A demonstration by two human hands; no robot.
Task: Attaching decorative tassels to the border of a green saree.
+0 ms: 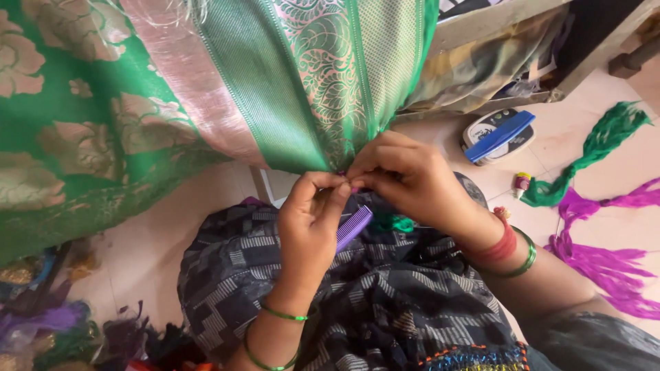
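Observation:
A green silk cloth (289,82) with pink woven borders hangs from above down to my lap. My left hand (313,220) and my right hand (405,175) meet at its lower edge, fingertips pinched together on the edge threads. A small purple comb (353,227) lies under my left hand's fingers, against my dark patterned garment (385,288). A tuft of green thread (395,222) shows just under my right hand. Both wrists carry green bangles, and the right one also has red thread.
On the pale floor at the right lie a green thread bundle (591,151), magenta thread bundles (605,261), a small spool (521,183) and a white and blue box (498,135). Mixed threads and scraps (48,323) pile at the lower left. Wooden furniture (522,27) stands behind.

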